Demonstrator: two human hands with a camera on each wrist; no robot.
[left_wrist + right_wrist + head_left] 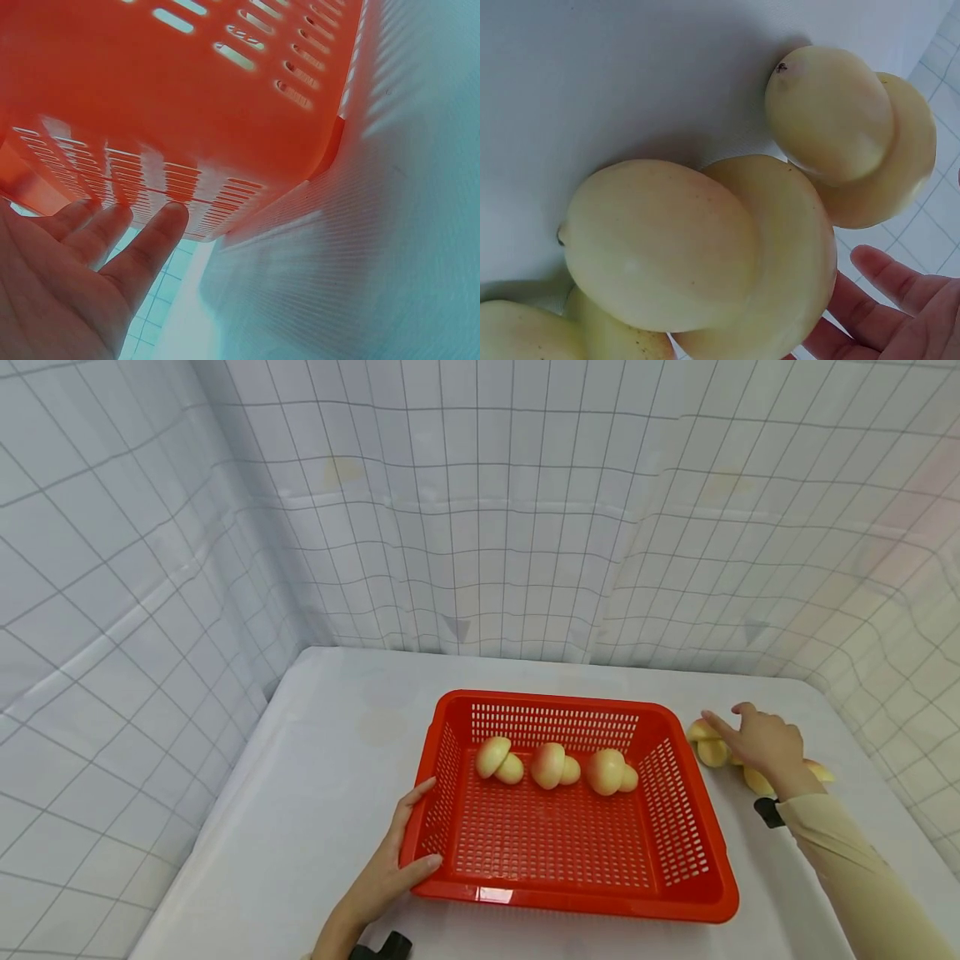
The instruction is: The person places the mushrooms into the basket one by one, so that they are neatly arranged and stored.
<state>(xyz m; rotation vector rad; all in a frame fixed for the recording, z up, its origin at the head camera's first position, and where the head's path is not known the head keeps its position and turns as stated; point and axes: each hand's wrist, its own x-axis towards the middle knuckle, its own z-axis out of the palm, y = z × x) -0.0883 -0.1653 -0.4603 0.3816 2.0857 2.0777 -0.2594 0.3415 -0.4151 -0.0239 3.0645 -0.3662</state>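
Note:
Three mushroom-shaped pieces, pale yellow with red-blushed caps, lie in a row inside a red basket (555, 906); the middle piece (551, 767) sits between the others. At the basket's front left corner, my left hand (386, 868) holds the rim with its thumb over the edge. Its other fingers (154, 244) lie along the slotted outer wall. Right of the basket, my right hand (767, 745) reaches over more such pieces, fingers apart. In the right wrist view its fingers (900, 281) are beside a large piece (660, 244), one passing behind it; another piece (829, 116) lies farther off.
The white-covered table (300, 777) extends around the basket. White grid-patterned curtains (480, 527) hang behind it and at both sides. A black wrist camera (768, 812) is on the right wrist, and another camera (390, 946) is at the left.

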